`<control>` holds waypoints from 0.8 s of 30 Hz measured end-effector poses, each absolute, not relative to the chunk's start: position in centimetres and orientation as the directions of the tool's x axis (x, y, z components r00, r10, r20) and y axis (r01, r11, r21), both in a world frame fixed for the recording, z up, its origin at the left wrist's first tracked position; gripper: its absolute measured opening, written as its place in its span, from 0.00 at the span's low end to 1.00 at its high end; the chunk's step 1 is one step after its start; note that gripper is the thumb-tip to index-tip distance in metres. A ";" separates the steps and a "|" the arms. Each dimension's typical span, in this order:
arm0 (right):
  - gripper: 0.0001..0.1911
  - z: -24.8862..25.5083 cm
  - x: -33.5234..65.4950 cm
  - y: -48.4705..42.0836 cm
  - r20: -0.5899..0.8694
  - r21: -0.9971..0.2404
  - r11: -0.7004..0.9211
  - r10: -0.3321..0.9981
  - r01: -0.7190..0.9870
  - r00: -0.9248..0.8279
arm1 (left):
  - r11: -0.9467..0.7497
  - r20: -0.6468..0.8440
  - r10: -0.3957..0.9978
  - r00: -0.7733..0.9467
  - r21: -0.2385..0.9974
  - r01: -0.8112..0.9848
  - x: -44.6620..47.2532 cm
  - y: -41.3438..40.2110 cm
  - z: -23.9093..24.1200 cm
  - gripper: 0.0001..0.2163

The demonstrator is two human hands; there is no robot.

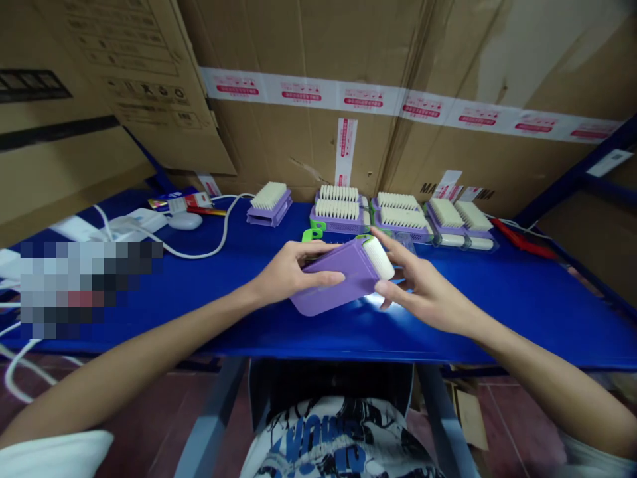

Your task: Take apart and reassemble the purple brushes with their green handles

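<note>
My left hand (288, 272) is closed around the left part of a purple brush (336, 275), its thumb lying across the flat purple back. The brush is tilted above the blue table, with a white ribbed end (379, 257) at its right. My right hand (423, 285) grips that end, thumb at the lower corner and index finger at the upper edge. Its other fingers are partly hidden behind the brush. Green pieces show by the upper edge; I cannot tell whether the green tab (313, 231) belongs to this brush. The underside is hidden from me.
Along the back of the blue table (259, 318) sit several bristle-up purple brushes (338, 209), some paired. A white mouse (184, 220), cables, a white power strip (142, 219) and small packets lie left. A red item (522, 239) lies right. Cardboard (308, 146) walls the back.
</note>
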State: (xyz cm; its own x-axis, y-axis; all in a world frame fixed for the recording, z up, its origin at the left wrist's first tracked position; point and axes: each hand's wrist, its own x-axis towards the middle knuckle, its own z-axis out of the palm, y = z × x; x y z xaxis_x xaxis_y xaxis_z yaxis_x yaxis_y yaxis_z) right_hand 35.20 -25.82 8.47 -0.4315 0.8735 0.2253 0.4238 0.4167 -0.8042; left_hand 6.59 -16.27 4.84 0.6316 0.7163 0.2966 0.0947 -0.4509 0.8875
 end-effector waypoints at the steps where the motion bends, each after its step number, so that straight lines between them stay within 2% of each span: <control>1: 0.39 8.8 34.5 -26.0 0.183 -0.849 0.347 0.901 0.399 -0.394 | -0.543 0.407 0.706 0.579 0.836 0.074 6.9 -16.6 4.4 0.31; 2: 0.35 9.2 34.1 -26.0 0.164 -0.866 0.309 0.918 0.394 -0.360 | -0.634 0.507 0.675 0.537 0.770 0.071 7.2 -17.0 4.0 0.31; 4: 0.30 10.0 33.8 -26.0 0.204 -0.832 0.332 0.928 0.445 -0.311 | -0.784 0.663 0.585 0.467 0.610 0.116 7.6 -17.9 3.8 0.29; 7: 0.22 11.3 34.1 -25.9 0.386 -0.637 0.493 0.870 0.593 -0.307 | -0.892 0.803 0.451 0.389 0.408 0.192 7.8 -19.1 4.7 0.22; 9: 0.18 11.9 34.1 -26.0 0.467 -0.489 0.571 0.810 0.659 -0.355 | -0.915 0.837 0.402 0.371 0.356 0.188 8.0 -19.9 5.7 0.18; 13: 0.15 12.9 33.3 -26.5 0.515 -0.330 0.619 0.751 0.713 -0.413 | -0.903 0.843 0.429 0.324 0.391 0.179 8.3 -20.8 7.4 0.12; 17: 0.17 13.6 32.4 -27.0 0.524 -0.167 0.600 0.726 0.782 -0.445 | -0.894 0.844 0.447 0.297 0.421 0.150 8.3 -20.8 8.0 0.13; 21: 0.27 14.4 31.7 -27.3 0.431 -0.006 0.551 0.754 0.835 -0.495 | -0.868 0.818 0.493 0.296 0.485 0.104 8.0 -20.9 8.3 0.14; 24: 0.21 15.1 30.7 -27.3 0.360 0.096 0.509 0.783 0.856 -0.506 | -0.839 0.793 0.543 0.276 0.530 0.126 8.0 -21.0 8.6 0.11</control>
